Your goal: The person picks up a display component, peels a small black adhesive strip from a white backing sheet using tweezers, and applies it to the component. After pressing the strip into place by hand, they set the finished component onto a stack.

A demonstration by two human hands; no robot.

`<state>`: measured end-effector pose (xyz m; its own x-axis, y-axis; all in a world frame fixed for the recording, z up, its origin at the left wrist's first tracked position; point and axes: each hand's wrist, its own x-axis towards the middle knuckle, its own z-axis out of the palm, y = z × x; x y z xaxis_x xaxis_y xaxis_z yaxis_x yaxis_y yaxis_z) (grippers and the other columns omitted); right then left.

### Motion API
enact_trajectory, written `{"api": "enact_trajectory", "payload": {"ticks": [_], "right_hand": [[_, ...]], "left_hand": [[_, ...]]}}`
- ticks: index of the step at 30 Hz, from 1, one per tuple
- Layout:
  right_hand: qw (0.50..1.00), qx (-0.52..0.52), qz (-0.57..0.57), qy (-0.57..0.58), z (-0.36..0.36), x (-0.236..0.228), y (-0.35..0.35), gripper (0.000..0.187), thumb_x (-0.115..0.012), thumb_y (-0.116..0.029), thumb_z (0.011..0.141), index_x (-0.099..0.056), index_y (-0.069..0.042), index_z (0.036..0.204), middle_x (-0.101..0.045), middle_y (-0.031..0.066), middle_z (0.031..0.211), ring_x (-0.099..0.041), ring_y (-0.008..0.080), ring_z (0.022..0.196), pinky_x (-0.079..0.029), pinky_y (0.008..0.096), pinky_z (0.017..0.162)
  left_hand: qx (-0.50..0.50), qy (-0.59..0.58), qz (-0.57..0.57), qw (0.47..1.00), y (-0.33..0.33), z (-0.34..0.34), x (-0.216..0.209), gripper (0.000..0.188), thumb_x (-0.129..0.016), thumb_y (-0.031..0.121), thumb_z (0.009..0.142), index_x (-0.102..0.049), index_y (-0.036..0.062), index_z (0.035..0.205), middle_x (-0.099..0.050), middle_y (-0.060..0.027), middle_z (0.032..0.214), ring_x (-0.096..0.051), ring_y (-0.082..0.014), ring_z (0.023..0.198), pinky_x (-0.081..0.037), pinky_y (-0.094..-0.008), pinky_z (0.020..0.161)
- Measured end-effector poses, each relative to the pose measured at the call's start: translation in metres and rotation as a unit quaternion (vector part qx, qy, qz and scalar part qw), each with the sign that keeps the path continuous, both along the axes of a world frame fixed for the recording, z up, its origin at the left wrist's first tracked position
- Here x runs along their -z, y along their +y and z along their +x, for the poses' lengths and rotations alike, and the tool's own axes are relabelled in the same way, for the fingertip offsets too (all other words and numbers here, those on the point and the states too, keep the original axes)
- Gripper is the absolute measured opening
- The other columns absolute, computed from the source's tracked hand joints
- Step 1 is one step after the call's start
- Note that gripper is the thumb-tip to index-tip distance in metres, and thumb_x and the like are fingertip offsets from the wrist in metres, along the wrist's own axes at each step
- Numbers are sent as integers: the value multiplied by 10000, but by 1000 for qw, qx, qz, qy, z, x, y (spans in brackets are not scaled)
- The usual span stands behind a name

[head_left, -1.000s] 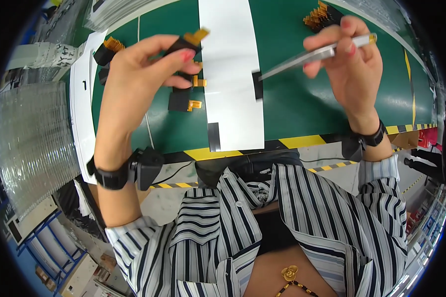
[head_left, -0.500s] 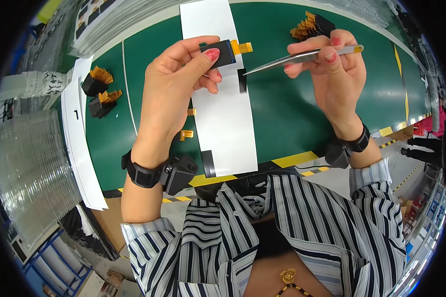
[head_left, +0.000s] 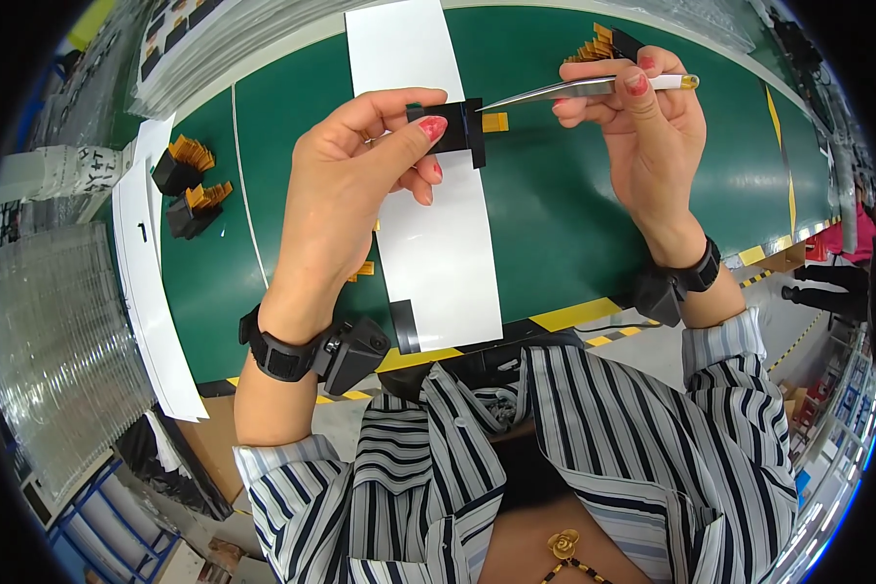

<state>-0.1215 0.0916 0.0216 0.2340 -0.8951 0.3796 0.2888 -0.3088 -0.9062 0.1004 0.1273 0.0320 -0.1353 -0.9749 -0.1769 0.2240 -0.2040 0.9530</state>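
Observation:
Between thumb and fingers of my left hand point(head_left: 350, 165) is a small black display panel point(head_left: 448, 127), its gold flex cable point(head_left: 496, 123) pointing right. My right hand point(head_left: 657, 136) is closed around metal tweezers point(head_left: 565, 90). Their tips touch the upper part of a narrow black adhesive strip point(head_left: 477, 146), which lies upright across the panel's right edge, where the cable begins. Whether the strip is stuck down cannot be made out. Under the panel runs a long white sheet point(head_left: 443, 253), with another dark strip point(head_left: 405, 326) at its near left corner.
Stacked panels with gold cables point(head_left: 187, 167) stand at the left of the green table mat point(head_left: 565, 234), more panels point(head_left: 603, 45) at the far right. Gold cable ends point(head_left: 364, 271) show beside my left wrist. White sheets point(head_left: 151, 282) overhang the left edge; clear trays point(head_left: 58, 331) are beyond.
The tweezers and black strip have risen, and the strip now lies over the panel's right edge. My left hand has shifted slightly right and nearer with the panel.

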Motion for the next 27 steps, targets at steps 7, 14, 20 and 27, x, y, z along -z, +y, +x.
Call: {"api": "enact_trajectory", "payload": {"ticks": [7,14,20,27], "right_hand": [[1000,19,7,7,3,0,0,158,-413,-176,906,-362,-37,962,-553,274,965,-619,279,727,-509,340,679],[1000,24,10,13,3,0,-1,157,-413,-173,906,-363,-37,966,-554,270,964,-619,280,727,-510,338,675],[1000,1,-14,12,7,-4,0,163,-412,-175,906,-364,-41,985,-551,269,972,-618,283,727,-511,334,661],[996,-59,-18,-64,3,-6,8,201,-419,-198,904,-358,-42,1016,-558,257,949,-613,271,689,-507,321,632]], "left_hand": [[14,1,9,1000,0,0,-1,204,-562,43,800,-577,-24,992,-510,-21,654,-512,-85,543,-422,-202,500],[7,6,14,1000,-1,-1,-2,186,-561,38,798,-584,-25,971,-515,-18,662,-513,-77,546,-419,-194,478],[25,-25,19,999,0,2,-3,200,-514,45,827,-564,-22,1009,-525,-31,649,-471,-77,528,-372,-192,475],[17,7,34,999,0,3,-4,197,-512,43,824,-564,-26,1001,-516,-28,646,-463,-73,527,-354,-193,467]]}}
